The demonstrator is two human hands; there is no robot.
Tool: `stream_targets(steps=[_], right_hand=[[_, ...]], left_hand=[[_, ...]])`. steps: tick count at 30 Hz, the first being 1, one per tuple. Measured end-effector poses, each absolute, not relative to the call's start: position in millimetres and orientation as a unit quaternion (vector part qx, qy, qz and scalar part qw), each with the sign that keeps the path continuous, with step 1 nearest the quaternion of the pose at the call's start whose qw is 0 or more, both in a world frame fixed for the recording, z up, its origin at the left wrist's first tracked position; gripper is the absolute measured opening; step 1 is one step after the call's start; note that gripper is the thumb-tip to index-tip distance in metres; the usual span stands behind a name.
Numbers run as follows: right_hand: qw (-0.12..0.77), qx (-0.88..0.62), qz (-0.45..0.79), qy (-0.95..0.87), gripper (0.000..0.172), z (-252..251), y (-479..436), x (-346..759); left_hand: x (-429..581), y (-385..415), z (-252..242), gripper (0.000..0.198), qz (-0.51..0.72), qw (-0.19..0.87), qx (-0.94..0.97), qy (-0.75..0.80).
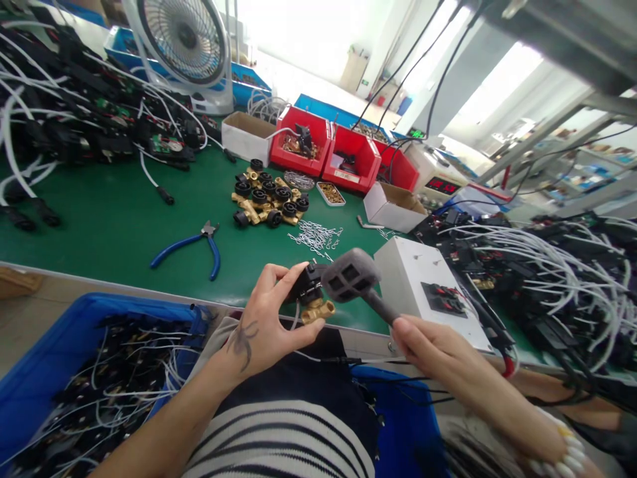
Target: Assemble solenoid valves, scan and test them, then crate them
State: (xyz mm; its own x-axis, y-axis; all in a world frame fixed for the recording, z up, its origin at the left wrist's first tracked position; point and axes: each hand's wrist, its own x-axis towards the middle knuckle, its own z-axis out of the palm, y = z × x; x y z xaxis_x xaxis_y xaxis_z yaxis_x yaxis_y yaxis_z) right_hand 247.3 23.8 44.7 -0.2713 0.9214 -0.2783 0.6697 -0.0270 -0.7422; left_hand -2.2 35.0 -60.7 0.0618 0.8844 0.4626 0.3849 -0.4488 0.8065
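My left hand [269, 315] is closed around a brass valve [317, 312] with a black plastic housing [307, 284] on it; a thin cable hangs from it. In my right hand [430, 345] is the handle of a grey mallet-like tool [351, 275], whose blocky head has square recesses. The head is right beside the housing; I cannot tell whether they touch. Beyond my hands on the green table lie small wire clips [316, 238] in a loose heap and several brass fittings with black caps [271, 194]. Blue-handled pliers [199, 247] lie to the left.
Black cabled assemblies [94, 126] pile up at the left, and more [557, 272] at the right. A grey-white switch box [423, 285] stands near my right hand. Red bins [348, 159], a white carton [249, 136] and a fan [184, 40] line the back. Blue crates [94, 309] sit below the edge.
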Motion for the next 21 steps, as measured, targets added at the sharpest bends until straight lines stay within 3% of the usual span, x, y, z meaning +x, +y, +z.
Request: stream_targets(steps=[5,6,10,11,16,18,21], right_hand=[[0.358,-0.593,0.378,-0.615,0.063,46.8,23.7,247.9],[0.358,-0.588,0.374,-0.622,0.064,44.5,23.7,246.4],[0.173,-0.578,0.356,-0.714,0.064,40.5,25.4,244.0],[0.168,-0.575,0.342,-0.724,0.063,42.5,25.3,244.9],[0.401,-0.565,0.287,-0.662,0.060,46.5,20.6,246.6],[0.351,-0.557,0.295,-0.692,0.062,40.0,20.9,244.1],[0.176,-0.561,0.312,-0.747,0.064,35.1,23.4,242.8]], left_hand=[[-1.6,35.9,-60.7,0.066,0.504,0.236,0.693,0.458],[-1.5,36.0,-60.9,0.065,0.505,0.231,0.693,0.460],[-2.3,36.1,-63.5,0.066,0.512,0.246,0.683,0.460],[-2.3,36.4,-64.3,0.066,0.516,0.250,0.680,0.457],[-0.8,39.0,-63.6,0.067,0.515,0.229,0.691,0.452],[-0.9,39.6,-61.4,0.067,0.503,0.236,0.695,0.455],[-2.2,39.6,-58.9,0.066,0.498,0.256,0.693,0.454]])
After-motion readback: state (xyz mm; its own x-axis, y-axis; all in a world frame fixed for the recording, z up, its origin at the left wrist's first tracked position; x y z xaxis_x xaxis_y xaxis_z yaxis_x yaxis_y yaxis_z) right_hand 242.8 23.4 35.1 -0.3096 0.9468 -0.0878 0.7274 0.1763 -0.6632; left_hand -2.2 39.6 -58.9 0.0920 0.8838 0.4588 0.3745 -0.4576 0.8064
